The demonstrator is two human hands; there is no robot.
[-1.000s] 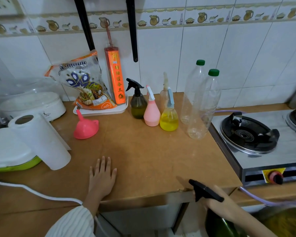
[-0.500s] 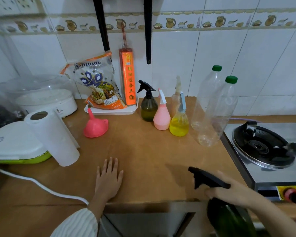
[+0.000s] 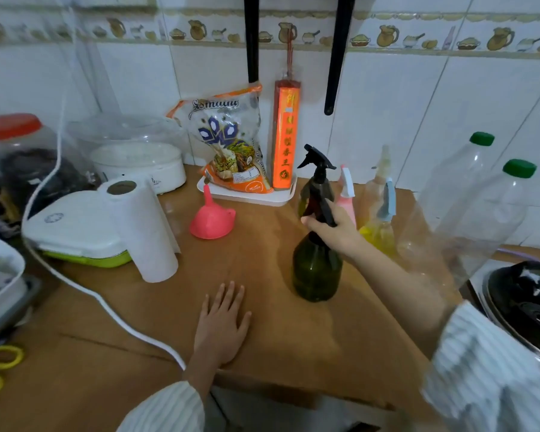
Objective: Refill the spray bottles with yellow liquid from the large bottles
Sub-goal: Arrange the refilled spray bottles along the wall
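My right hand [image 3: 335, 230] grips the neck of a dark green spray bottle [image 3: 317, 272] with a black trigger; the bottle stands upright on the wooden counter [image 3: 272, 332]. Behind it stand a second dark green spray bottle [image 3: 315, 169], a pink spray bottle [image 3: 346, 194], a pale clear one [image 3: 379, 182] and a spray bottle [image 3: 379, 233] holding yellow liquid. Two large clear bottles with green caps [image 3: 449, 194] [image 3: 496, 219] stand to the right; they look almost empty. A pink funnel [image 3: 211, 221] lies to the left. My left hand [image 3: 222, 325] rests flat on the counter, fingers spread.
A paper towel roll [image 3: 142, 232] and a white-and-green appliance [image 3: 75, 232] stand left. A white cable [image 3: 106, 307] crosses the counter. A white tray [image 3: 275, 199] holds a snack bag and an orange box at the wall. A gas stove [image 3: 527, 304] borders the right.
My right hand has lifted the dark green spray bottle from below the counter's front edge up onto the counter, in front of the other spray bottles. The left hand has stayed flat.
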